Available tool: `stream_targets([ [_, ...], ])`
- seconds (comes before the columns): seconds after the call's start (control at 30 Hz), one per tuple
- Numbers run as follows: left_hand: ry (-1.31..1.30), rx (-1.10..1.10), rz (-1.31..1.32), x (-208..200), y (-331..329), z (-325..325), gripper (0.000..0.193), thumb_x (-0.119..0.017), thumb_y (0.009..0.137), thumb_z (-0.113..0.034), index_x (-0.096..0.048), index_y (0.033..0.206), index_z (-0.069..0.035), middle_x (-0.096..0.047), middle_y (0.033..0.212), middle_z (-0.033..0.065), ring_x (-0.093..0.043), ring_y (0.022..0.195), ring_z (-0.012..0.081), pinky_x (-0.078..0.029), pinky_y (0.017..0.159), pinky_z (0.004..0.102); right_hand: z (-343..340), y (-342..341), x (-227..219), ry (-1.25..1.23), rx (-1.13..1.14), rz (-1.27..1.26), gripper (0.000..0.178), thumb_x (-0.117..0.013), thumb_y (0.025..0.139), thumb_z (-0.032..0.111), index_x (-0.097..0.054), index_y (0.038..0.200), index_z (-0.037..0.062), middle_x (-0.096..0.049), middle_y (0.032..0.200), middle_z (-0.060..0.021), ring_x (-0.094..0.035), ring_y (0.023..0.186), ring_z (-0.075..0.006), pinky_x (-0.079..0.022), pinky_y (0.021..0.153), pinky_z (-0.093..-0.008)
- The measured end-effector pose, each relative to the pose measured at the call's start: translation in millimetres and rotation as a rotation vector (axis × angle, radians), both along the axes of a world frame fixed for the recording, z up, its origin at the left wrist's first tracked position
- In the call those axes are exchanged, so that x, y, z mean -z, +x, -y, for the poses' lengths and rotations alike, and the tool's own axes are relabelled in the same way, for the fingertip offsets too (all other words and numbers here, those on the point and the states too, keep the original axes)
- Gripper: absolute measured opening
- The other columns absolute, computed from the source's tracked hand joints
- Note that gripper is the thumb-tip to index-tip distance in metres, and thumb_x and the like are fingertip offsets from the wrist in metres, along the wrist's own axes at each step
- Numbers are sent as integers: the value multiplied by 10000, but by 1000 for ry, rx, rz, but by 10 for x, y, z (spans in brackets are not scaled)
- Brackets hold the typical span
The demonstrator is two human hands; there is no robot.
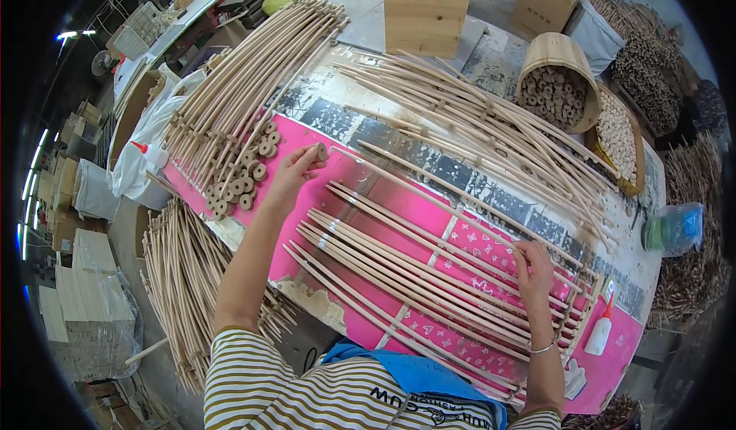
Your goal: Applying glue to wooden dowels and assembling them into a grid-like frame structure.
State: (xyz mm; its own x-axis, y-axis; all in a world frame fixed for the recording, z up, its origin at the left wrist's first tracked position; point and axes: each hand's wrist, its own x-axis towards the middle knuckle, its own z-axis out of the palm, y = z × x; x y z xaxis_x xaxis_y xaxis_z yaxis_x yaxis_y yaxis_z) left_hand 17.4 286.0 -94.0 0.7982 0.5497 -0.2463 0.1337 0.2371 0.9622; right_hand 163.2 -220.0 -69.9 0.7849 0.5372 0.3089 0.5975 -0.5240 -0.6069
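Note:
My left hand (295,171) is raised over the pink sheet (337,150), fingers closed on a small wooden ring (320,152). My right hand (532,269) pinches a thin wooden rod (429,198), whose far-left end reaches close to the ring; I cannot tell whether they touch. Below it, several more wooden rods (399,265) lie side by side on the pink sheet, their right ends among small wooden end pieces (571,319). A pile of wooden rings (244,181) sits left of my left hand.
A bundle of rods (253,70) lies at the back left, another (491,123) at the back right. A wooden tub (556,85) of rings and a tray (617,135) of pale pieces stand right. A red-tipped glue bottle (599,332) is near the right edge; another (155,154) stands left.

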Motion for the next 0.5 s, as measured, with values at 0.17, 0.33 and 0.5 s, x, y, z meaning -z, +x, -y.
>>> stream_targets([
  [0.17, -32, 41, 17, 10, 22, 59, 329, -630, 1052, -338, -682, 1264, -92, -738, 1091, 1, -683, 977, 90, -516, 837, 244, 35, -58, 25, -24, -9, -37, 106, -673, 917, 29, -681, 1022, 23, -610, 869, -136, -603, 819, -311, -474, 734, -391],
  [0.33, -91, 47, 35, -47, 56, 126, 341, -645, 1043, -341, -687, 1257, -78, -740, 1065, 9, -689, 960, 89, -526, 826, 238, 68, -53, 35, 1, -30, -10, 98, -678, 923, 29, -682, 1019, 10, -594, 836, -125, -584, 783, -281, -461, 709, -374],
  [0.5, -37, 95, -47, -169, 121, 331, 306, -682, 1021, -358, -733, 1131, -77, -738, 975, -3, -672, 862, 54, -497, 704, 186, -10, -46, -17, -20, -7, -42, 118, -694, 904, 38, -679, 1019, 18, -614, 853, -126, -613, 808, -294, -479, 717, -386],
])
